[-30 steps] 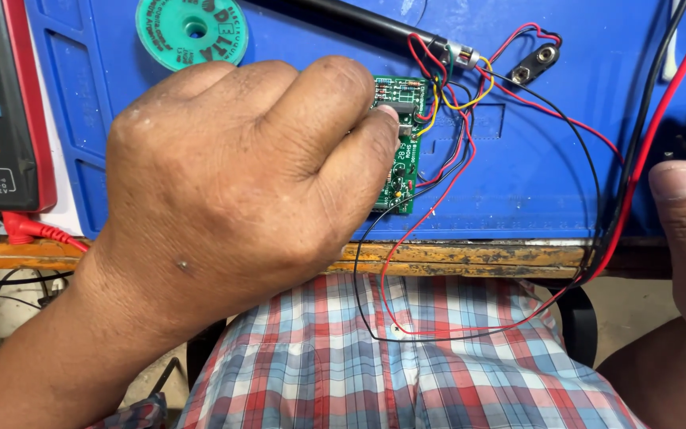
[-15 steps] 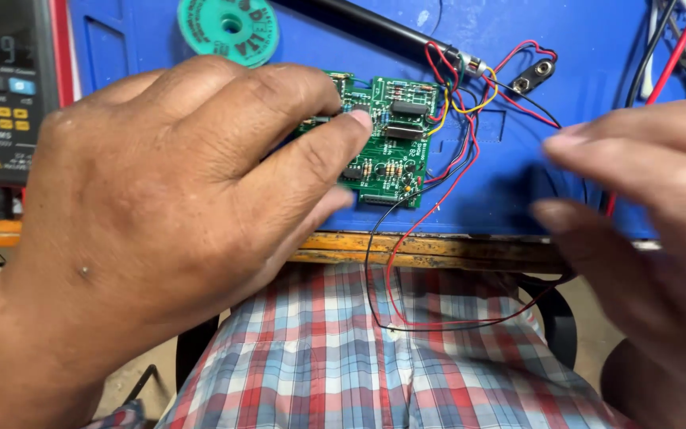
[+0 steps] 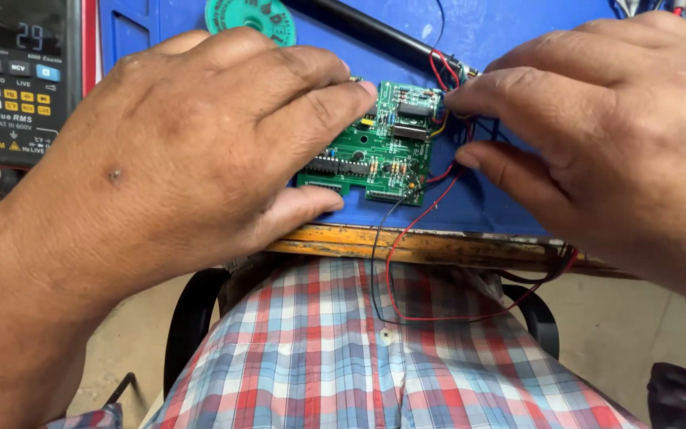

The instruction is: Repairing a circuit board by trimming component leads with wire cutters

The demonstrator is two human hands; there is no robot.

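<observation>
At the near edge of the blue mat: a small green circuit board (image 3: 375,143) lies flat between the two hands, just back from the worn wooden table edge (image 3: 438,246).

Board, position: near the middle of the mat's (image 3: 518,199) front edge, long axis running roughly left to right with a slight tilt, component side up.

Left hand (image 3: 184,159): arched over the board's left half; forefinger on the upper left edge, thumb against the lower left corner, so the board is pinched lightly between them.

Right hand (image 3: 605,135): comes in from the right; fingertips gathered at the board's upper right corner, where the wires (image 3: 446,171) join. Whether they grip a wire or only touch the board cannot be told.

Key relation: the board lies inward of both hands, and the left covers more of it and is the nearer.

Wires: red and black leads trail from the board's right side over the table edge and loop above the checked shirt (image 3: 406,357).

Far left corner: a dark multimeter (image 3: 17,79) with lit display.

Far edge: a green solder reel (image 3: 252,16) and a black rod-like tool (image 3: 383,36), well apart from the hands.
</observation>
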